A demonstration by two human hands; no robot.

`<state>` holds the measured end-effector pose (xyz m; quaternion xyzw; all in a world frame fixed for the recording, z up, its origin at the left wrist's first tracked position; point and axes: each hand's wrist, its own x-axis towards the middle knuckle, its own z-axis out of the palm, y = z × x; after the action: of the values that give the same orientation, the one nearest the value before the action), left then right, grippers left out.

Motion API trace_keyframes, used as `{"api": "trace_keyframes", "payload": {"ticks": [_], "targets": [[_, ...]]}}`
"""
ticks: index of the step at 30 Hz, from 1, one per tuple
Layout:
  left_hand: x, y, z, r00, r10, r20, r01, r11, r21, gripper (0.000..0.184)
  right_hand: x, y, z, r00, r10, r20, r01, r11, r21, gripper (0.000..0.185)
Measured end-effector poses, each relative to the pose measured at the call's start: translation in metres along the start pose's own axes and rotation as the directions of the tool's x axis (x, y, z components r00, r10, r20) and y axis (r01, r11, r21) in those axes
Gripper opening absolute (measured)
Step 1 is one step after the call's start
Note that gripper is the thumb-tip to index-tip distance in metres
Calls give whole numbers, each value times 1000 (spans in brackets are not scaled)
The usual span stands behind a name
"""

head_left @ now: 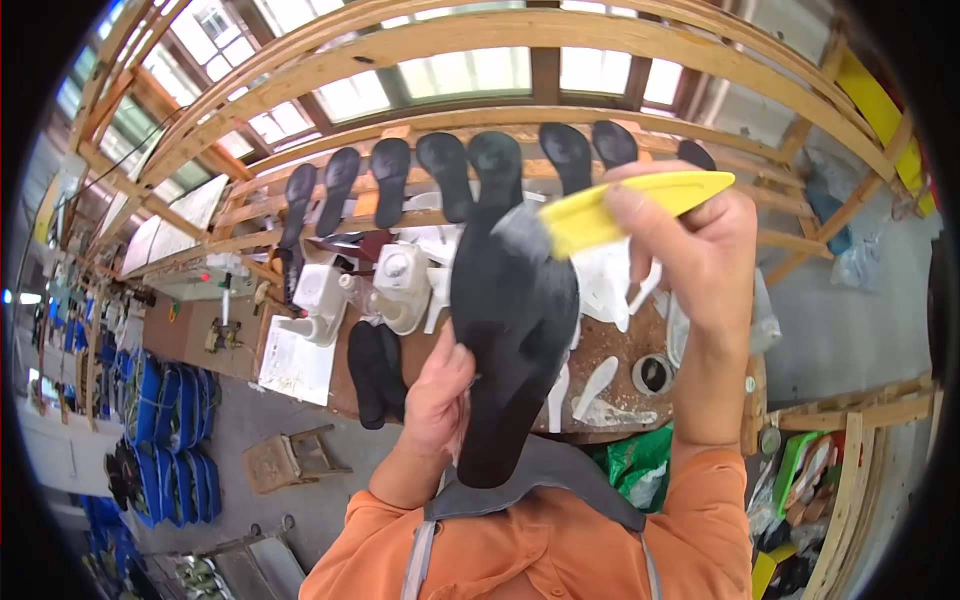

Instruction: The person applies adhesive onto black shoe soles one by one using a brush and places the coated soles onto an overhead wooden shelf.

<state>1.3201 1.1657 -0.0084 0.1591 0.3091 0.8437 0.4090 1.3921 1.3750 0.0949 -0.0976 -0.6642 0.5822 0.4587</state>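
Note:
My left hand (pixel 438 395) is closed on the edge of a large black shoe sole (pixel 510 325), which it holds up in front of my chest with the broad end away from me. In my right hand (pixel 700 255) is a brush with a flat yellow handle (pixel 600 215), gripped between thumb and fingers. Its pale bristles (pixel 522 235) lie against the upper part of the sole, where the surface looks a little shiny. The left fingers behind the sole are hidden.
More black soles (pixel 440 175) lean in a row along a wooden rack (pixel 745 180). On the workbench (pixel 620 350) are white bottles (pixel 400 285), a pair of black soles (pixel 375 375), white pieces (pixel 597 388) and a roll of tape (pixel 652 375). A wooden stool (pixel 290 460) stands at left.

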Motion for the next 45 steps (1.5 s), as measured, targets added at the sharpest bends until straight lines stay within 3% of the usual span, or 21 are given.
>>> {"api": "trace_keyframes", "payload": {"ticks": [1, 3, 6, 8, 12, 15, 17, 18, 19, 21, 24, 27, 28, 31, 35, 37, 39, 41, 43, 44, 45], "targets": [[5, 6, 0, 994, -5, -111, 1, 999, -35, 44, -3, 4, 11, 1000, -3, 12, 3, 1000, -13, 16], [21, 19, -21, 994, 32, -103, -33, 999, -10, 45, 6, 24, -15, 978, 42, -204, -55, 997, -58, 18], [63, 29, -73, 998, 29, -53, -27, 999, 28, 46, -20, 48, -52, 951, 143, -276, -150, 989, -6, 20], [107, 41, -93, 987, 73, -142, -58, 992, 109, 46, -41, 64, -59, 937, 217, -275, -214, 976, 40, 19], [212, 74, -139, 981, 178, -75, -153, 953, 262, 39, -66, 79, -45, 915, 288, -283, -279, 958, 71, 17], [207, 135, -189, 876, 467, -119, -344, 778, 525, 39, -95, 104, -78, 869, 330, -370, -340, 940, 41, 16], [188, 168, -215, 830, 552, -76, -379, 658, 650, 40, -133, 116, -112, 741, 393, -544, -481, 876, -23, 13], [140, 169, -173, 855, 506, -118, -375, 757, 535, 43, -155, 139, -141, 713, 390, -583, -526, 847, -79, 15], [113, 182, -204, 886, 432, -170, -277, 787, 551, 44, -202, 134, -169, 648, 382, -658, -567, 820, -82, 15], [49, 161, -215, 797, 526, -295, -163, 659, 735, 41, -221, 193, -191, 585, 377, -718, -681, 710, -182, 21], [-5, 102, -256, 905, 320, -279, -40, 719, 694, 38, -267, 244, -226, 577, 392, -717, -773, 545, -325, 33], [-45, 14, -233, 898, 79, -433, 203, 799, 566, 33, -282, 291, -248, 710, 268, -652, -703, 334, -628, 39], [-52, -10, -288, 853, -30, -521, 282, 866, 412, 35, -278, 294, -243, 713, 289, -638, -701, 296, -649, 41], [-49, -43, -243, 888, -103, -448, 307, 859, 411, 37, -265, 301, -240, 680, 409, -608, -684, 56, -727, 41], [-59, -62, -226, 889, -147, -433, 337, 851, 404, 32, -262, 303, -253, 698, 488, -525, -616, 34, -787, 38], [-69, -58, -218, 853, -119, -508, 347, 856, 383, 27, -265, 304, -279, 850, 239, -469, -478, -25, -878, 33], [-83, -59, -231, 844, -70, -531, 295, 888, 353, 28, -234, 259, -241, 887, 152, -436, -447, 44, -894, 33], [-96, -47, -234, 807, -36, -589, 237, 934, 268, 31, -233, 252, -231, 929, -100, -357, -338, 167, -926, 41], [-119, -48, -270, 785, -59, -616, 197, 968, 158, 47, -224, 235, -181, 916, 118, -384, -395, 438, -808, 38], [-127, -42, -271, 794, -75, -604, 120, 992, 35, 51, -233, 253, -171, 956, 166, -241, -292, 478, -828, 35], [-135, -37, -275, 813, -94, -575, 45, 994, -99, 56, -241, 278, -154, 967, 231, -103, -238, 695, -678, 30]]}}
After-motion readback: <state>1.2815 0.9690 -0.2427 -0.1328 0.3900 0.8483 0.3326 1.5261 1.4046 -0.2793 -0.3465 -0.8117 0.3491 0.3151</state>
